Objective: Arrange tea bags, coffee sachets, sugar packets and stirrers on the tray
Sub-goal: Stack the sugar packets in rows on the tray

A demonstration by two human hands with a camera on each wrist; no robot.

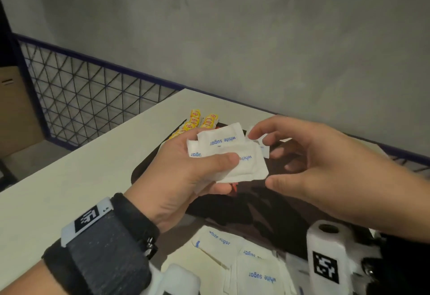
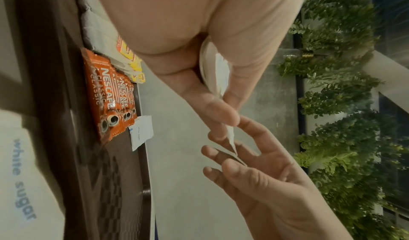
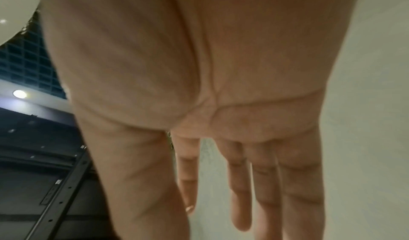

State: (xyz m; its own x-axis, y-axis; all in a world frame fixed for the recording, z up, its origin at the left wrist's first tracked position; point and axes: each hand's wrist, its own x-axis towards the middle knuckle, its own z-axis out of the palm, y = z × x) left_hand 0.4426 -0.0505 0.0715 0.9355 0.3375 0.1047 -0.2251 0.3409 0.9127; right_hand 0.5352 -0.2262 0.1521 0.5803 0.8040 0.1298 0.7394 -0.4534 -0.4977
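Several white sugar packets (image 1: 226, 152), fanned, pinched between thumb and fingers of the left hand (image 1: 186, 173), held above the dark tray (image 1: 274, 213). Right hand (image 1: 309, 159): fingers spread and relaxed, holding nothing, tips just beside the fan's edge. On the tray's far end: coffee sachets (image 2: 110, 96) in a row, yellow tea bags (image 1: 197, 121) beside them. More loose sugar packets (image 1: 244, 269) at the tray's near edge. Step in hand, by judgement: sugar. Next: right hand draws one packet and lays it on bare tray.

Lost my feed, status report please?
Left hand grips sugar packets. Right hand open beside them. Tray below, nothing blocking.
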